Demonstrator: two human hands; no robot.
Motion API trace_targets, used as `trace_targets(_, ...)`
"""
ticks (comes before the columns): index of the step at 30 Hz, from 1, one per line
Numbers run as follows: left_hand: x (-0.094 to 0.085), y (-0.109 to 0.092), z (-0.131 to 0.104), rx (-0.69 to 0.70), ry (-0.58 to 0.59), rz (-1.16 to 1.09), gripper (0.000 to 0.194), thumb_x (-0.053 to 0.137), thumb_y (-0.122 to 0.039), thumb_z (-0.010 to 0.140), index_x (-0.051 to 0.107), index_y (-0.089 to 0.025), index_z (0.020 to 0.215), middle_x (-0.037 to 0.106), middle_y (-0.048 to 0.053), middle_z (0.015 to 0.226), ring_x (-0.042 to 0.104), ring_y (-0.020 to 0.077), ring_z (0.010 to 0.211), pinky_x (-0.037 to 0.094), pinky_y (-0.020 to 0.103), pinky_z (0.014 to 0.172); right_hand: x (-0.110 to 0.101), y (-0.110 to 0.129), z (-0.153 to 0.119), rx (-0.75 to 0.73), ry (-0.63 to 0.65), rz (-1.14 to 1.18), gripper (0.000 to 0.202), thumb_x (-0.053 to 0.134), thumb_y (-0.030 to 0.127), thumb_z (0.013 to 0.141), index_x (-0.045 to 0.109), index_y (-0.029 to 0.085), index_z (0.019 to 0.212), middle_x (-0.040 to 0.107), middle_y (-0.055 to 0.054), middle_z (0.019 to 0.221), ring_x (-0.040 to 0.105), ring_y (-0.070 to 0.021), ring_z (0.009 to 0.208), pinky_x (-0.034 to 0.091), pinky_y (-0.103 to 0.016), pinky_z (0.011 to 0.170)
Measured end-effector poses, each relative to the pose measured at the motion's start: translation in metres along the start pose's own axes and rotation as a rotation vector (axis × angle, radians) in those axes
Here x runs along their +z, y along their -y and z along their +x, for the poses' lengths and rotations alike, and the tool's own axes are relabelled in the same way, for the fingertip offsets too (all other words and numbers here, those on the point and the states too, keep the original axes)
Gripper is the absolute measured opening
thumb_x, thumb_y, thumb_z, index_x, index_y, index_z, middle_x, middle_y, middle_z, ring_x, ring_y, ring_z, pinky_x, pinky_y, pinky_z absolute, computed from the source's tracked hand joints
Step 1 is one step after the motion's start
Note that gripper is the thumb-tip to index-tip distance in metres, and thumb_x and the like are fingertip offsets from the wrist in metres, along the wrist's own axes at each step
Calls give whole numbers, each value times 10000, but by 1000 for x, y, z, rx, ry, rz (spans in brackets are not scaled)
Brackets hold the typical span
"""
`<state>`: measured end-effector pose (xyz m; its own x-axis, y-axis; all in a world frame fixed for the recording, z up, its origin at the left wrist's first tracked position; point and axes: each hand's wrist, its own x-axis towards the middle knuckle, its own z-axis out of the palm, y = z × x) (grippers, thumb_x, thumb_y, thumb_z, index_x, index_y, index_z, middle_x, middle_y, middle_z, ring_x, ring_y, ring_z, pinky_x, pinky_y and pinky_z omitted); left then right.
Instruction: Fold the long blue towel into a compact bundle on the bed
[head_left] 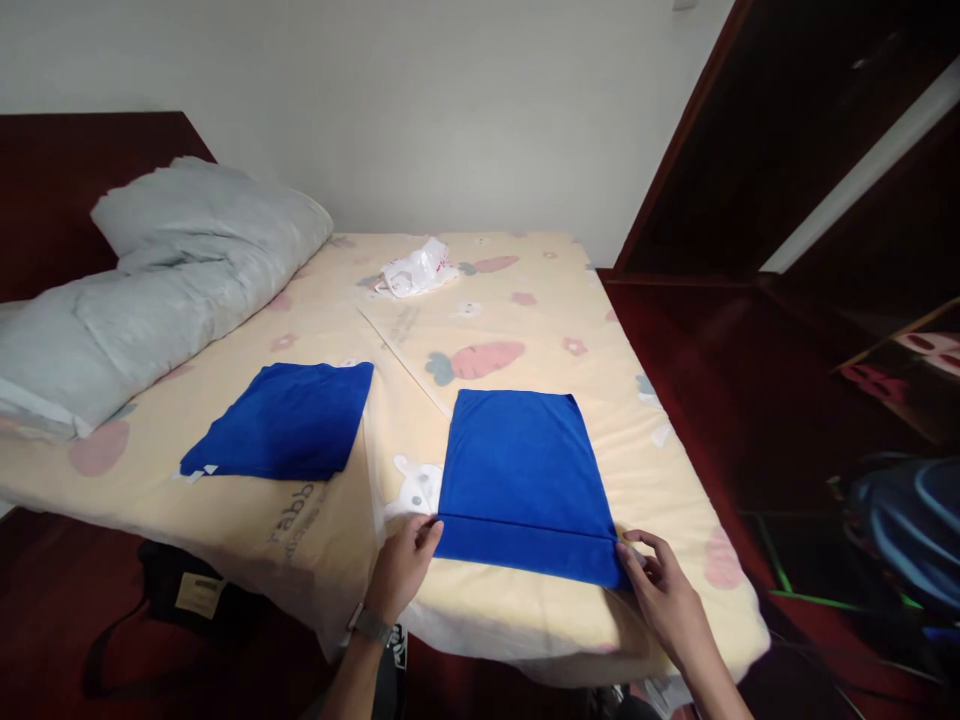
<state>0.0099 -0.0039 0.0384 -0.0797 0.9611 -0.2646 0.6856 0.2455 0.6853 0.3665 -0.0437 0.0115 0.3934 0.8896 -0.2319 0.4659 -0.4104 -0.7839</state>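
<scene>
A blue cloth lies flat on the bed near its front edge, with its near hem folded over into a narrow band. My left hand pinches the band's left corner. At the right corner, my right hand grips the cloth between thumb and fingers. A second blue cloth, folded into a smaller rectangle, rests to the left, apart from both hands. I wear a watch on my left wrist.
The bed has a cream sheet printed with carrots and rabbits. A grey pillow lies at the left, a crumpled white plastic bag at the far side. Dark wooden furniture stands right; a blue bag and a black bag sit on the floor.
</scene>
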Motion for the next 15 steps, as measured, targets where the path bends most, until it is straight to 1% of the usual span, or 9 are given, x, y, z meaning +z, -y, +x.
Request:
trace_targets(3,2,-2,1,23,-5,26,397,467,-554,930,644,-218,815,686,19,745,657,208,721,410,271,610,-1,1,-1,15,15,-48,545,468,749,818,570,276,1068,663,9,676,626,-203,604,473,-309,610)
trace_targets(5,2,-2,2,77,-50,-32,381,516,-556,904,617,-209,783,665,16,757,638,200,739,429,274,649,-1,0,-1,27,16,-28,545,467,752,819,567,282,1077,703,-16,781,661,-218,697,491,-318,653)
trace_targets(7,4,-1,3,106,-84,-117,368,553,-554,883,602,-203,782,651,14,777,621,193,757,446,279,685,0,-3,1,23,9,44,541,503,738,809,567,273,1078,729,-54,940,690,-238,831,511,-321,700)
trace_targets(8,4,0,4,98,-81,-163,366,562,-554,878,595,-203,783,643,10,775,613,189,755,449,280,687,1,-5,2,22,6,96,540,532,728,798,566,266,1075,727,-70,1007,693,-247,898,520,-320,722)
trace_targets(10,6,1,5,69,-63,-254,358,578,-556,868,563,-208,783,612,-10,727,595,177,719,444,273,662,3,-9,4,19,11,204,542,597,703,770,563,257,1077,715,-84,1074,682,-257,995,533,-313,764)
trace_targets(13,8,3,6,76,-71,-371,332,616,-537,851,506,-224,852,571,-49,659,574,161,671,430,256,630,4,-12,5,3,38,327,549,664,667,742,564,258,1094,703,-72,1095,668,-245,1025,537,-298,804)
trace_targets(15,8,3,7,103,-68,-398,314,611,-516,863,514,-230,946,576,-55,663,573,157,668,427,252,630,2,-12,5,-35,62,346,515,662,649,753,589,253,1073,698,-63,1092,662,-229,996,532,-290,819)
